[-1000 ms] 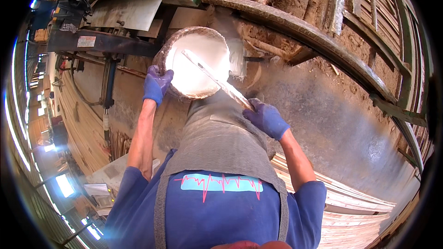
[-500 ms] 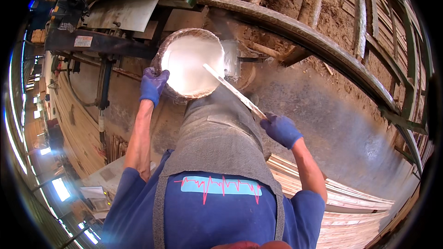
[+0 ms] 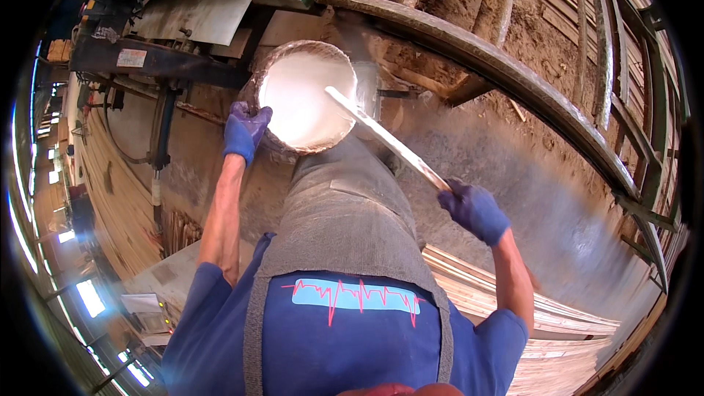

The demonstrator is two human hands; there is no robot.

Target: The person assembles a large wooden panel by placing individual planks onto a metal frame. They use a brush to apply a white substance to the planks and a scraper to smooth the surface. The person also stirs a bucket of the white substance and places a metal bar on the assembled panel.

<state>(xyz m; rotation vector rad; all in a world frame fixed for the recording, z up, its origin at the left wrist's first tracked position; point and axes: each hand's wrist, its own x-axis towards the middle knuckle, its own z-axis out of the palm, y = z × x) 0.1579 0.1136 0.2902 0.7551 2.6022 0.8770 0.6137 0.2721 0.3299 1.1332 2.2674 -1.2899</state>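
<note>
Round bucket point(image 3: 273, 139) of white liquid point(image 3: 304, 99) held out in front at arm's length, its crusted rim directly under the left hand point(image 3: 244, 130) and up and to the left of the right hand point(image 3: 473, 209). Long pale stirring stick point(image 3: 385, 139) running diagonally from the right fist up-left across the bucket's mouth, far tip lying over the white surface near the rim's right side.

Left arm stretched nearly straight forward, bare forearm, blue-gloved hand bent down over the near-left edge of the bucket. Right arm out to the side and forward, elbow bent, blue-gloved hand raised level with the bucket's lower edge, well apart from it.

Left fingers curled tight over the rim, clamped on the bucket wall, thumb side hidden. Right fingers wrapped fully round the near end of the stick, a closed fist with no gap showing.

Grey apron point(image 3: 345, 227) over a blue shirt point(image 3: 352, 337) filling the space between both arms, just below the bucket. Curved green metal rail point(image 3: 513, 81) arching beyond the right hand; stacked wooden boards point(image 3: 506, 301) below and behind the right elbow; sawdust-covered ground beyond the bucket.
</note>
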